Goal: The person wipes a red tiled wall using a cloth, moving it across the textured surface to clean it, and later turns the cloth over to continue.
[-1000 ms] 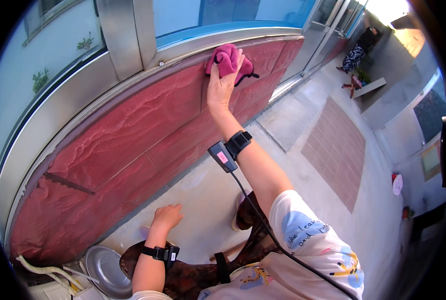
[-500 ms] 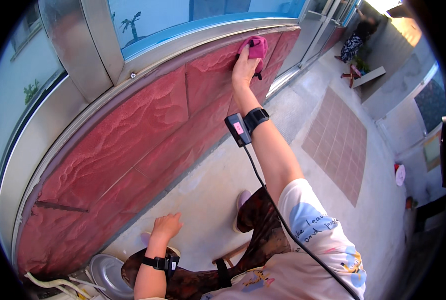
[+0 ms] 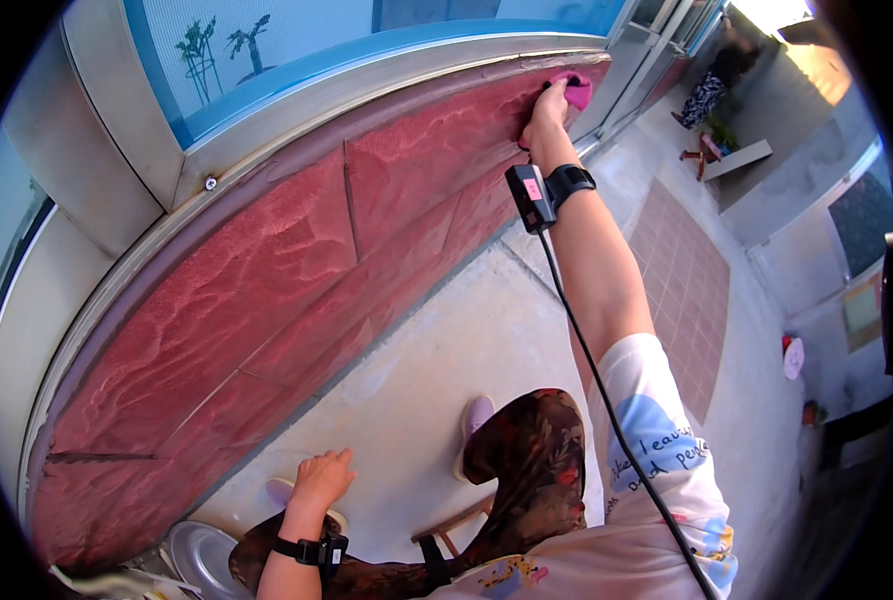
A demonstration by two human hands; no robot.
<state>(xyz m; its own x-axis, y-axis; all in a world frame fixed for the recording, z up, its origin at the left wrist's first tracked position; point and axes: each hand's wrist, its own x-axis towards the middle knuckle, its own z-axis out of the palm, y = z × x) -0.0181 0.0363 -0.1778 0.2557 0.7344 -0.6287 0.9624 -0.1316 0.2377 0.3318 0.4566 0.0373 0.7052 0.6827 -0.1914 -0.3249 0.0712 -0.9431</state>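
Note:
My right arm stretches up to the far end of the red stone-faced wall (image 3: 256, 280). There my right hand (image 3: 548, 112) is closed on a bright pink cloth (image 3: 576, 92) and presses it to the wall's upper face, just below the sill. Part of the cloth lies behind my fingers. Low in front of me, my left hand (image 3: 324, 478) hangs above the floor near my left shoe, holding nothing, its fingers loosely bent and a little apart. A black band with a small box is strapped to each wrist; a cable runs from the right one.
Blue-framed windows (image 3: 306, 60) rise above the sill. A metal basin (image 3: 204, 560) stands at lower left beside pale tubes. Part of a wooden stool (image 3: 456, 525) shows under my legs. Far right, another person (image 3: 711, 85) stands near a red stool and a white board (image 3: 741, 158).
My right hand has slid the pink cloth rightward along the wall, toward its far end. The left hand has shifted slightly left and down in view. The view has also moved.

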